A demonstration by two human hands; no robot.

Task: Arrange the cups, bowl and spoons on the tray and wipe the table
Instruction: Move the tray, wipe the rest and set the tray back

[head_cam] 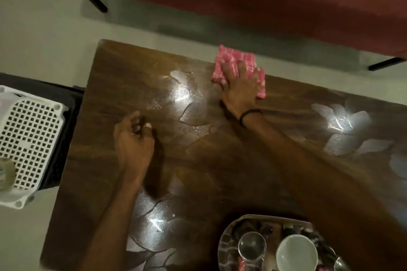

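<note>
Glossy wood table (198, 160) | right hand (239, 88) flat on pink cloth (233, 55) | left hand (132, 141) slack, empty

— What lies under the right grip (240, 88)?
— Soft pink woven cloth (237, 57), matt, on a glossy varnished wood bench (198, 160).
— And nearer than the grip?
— A mirror-bright metal tray (223, 246), a clear glass cup (252, 246), a smooth glazed white bowl (296, 253). Far left, a matt plastic basket (28, 138).
</note>
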